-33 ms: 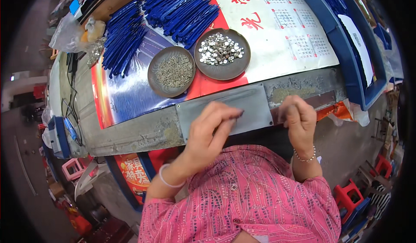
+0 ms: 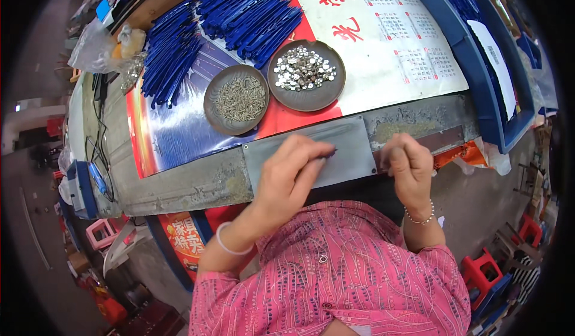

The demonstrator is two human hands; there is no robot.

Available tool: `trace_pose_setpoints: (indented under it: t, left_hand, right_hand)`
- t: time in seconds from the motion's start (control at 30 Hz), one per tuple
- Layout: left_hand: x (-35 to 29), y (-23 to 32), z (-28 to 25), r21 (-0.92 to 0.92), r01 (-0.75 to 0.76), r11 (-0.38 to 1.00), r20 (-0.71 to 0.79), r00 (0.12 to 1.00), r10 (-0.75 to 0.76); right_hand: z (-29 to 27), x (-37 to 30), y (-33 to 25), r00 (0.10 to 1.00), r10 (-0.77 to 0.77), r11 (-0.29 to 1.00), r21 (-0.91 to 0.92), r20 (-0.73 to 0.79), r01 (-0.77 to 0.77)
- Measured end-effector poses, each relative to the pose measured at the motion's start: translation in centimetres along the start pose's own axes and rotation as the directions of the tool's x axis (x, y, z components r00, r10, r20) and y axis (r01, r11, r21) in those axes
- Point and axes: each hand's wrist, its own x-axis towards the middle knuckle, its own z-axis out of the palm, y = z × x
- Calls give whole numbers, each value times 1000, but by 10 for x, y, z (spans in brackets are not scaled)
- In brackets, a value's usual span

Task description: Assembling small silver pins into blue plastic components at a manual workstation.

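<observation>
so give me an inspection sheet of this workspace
Surface: worn grey table, partly under a poster; metal plate at front edge
Things: metal pins in one dark dish, silvery discs in another dish; long blue pieces heaped
Clutter: clear plastic bag, left
Grips: left grip pinches a small dark piece, too small to identify; right grip curled, contents unclear
Cables: dark cable at table's left end
Surroundings: blue bin right; pink stool left, red stool right, on floor
</observation>
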Motion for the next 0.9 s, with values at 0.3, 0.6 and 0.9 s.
trace_pose_setpoints:
  t: [0.3,0.6,0.9]
  left_hand:
    - [41,-19,5,398,-181,899,252,964,82]
    - [17,-21,-36,490,-166,856,354,935,-21]
    - [32,-9,-19,489,-173,855,338,941,-3]
  right_hand:
    - [12,4,13,979,-179,982,-81,-97,172]
    - [11,8,17,966,-244,968,-73,-88,238]
    - [13,9,21,907,-420,900,-148,-40,410]
